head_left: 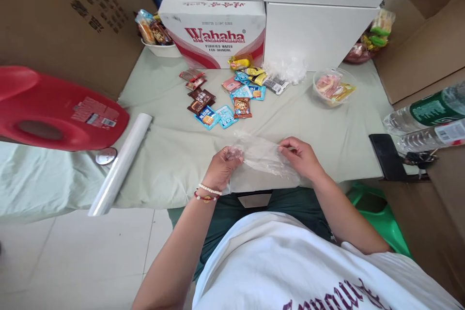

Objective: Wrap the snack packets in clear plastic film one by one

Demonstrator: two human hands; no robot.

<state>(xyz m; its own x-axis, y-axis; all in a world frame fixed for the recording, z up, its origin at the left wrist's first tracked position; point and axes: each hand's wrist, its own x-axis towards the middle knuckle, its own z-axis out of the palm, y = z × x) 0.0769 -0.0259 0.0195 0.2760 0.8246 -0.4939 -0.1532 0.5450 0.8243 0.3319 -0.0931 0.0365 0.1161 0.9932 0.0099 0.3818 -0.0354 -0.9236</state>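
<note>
A clear plastic bag [262,156] is stretched between both hands just above the pale green cloth [174,140]. My left hand [222,167] pinches its left end, fingers closed; two bead bracelets circle that wrist. My right hand [301,157] pinches the bag's right end. Beyond the hands lies a scatter of small snack packets [225,99], brown, blue and yellow, out of reach of either hand.
A roll of clear film [121,162] lies at the left. A red plastic stool [54,109] sits further left. A Wahaha box [218,34] and white boxes stand behind. A clear bowl [332,88] holds snacks at right; bottles [428,123] and a black phone [387,157] lie beside it.
</note>
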